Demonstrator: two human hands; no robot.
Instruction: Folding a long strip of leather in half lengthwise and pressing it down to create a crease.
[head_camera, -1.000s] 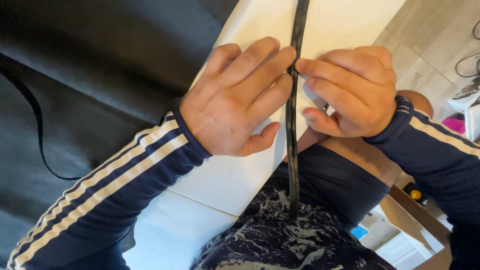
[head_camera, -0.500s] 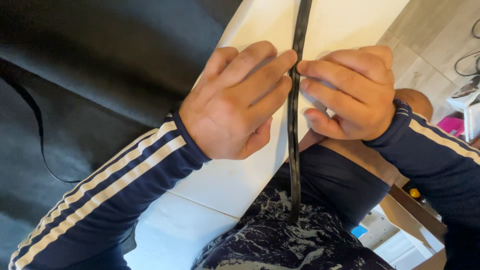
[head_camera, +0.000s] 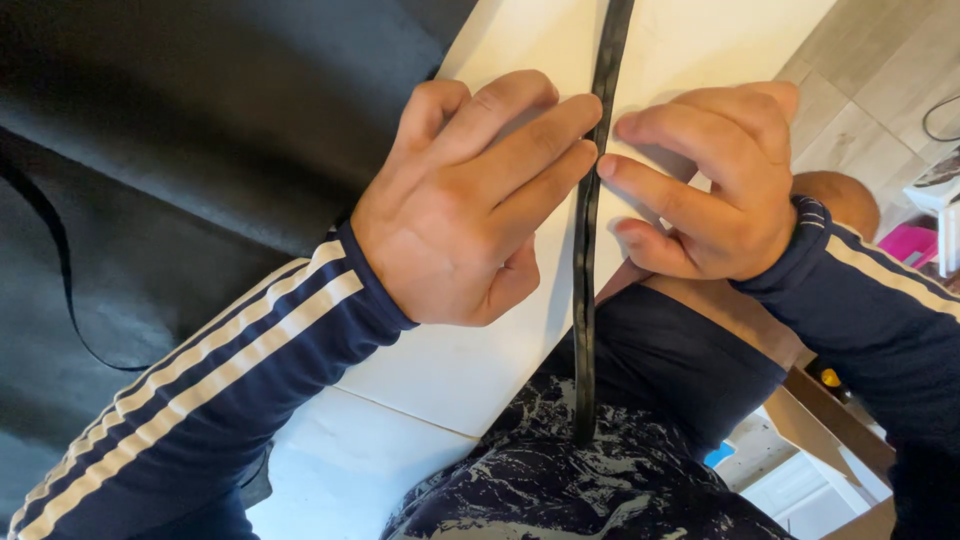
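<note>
A narrow black strap (head_camera: 592, 200) runs flat down a white surface (head_camera: 480, 360), its lower end hanging past the edge over the person's lap. The left hand (head_camera: 465, 205) and right hand (head_camera: 715, 180) flank it, fingertips pressing its two edges, apparently to keep it straight, neither closed around it. Black fabric (head_camera: 180, 150) lies to the left.

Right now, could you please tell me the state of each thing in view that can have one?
Black strip: stretched straight along the white table, lower end hanging over the person's lap.
Left hand: fingers pressed against the strip.
Right hand: fingers touching the strip.
Black fabric: spread out, creased.
</note>
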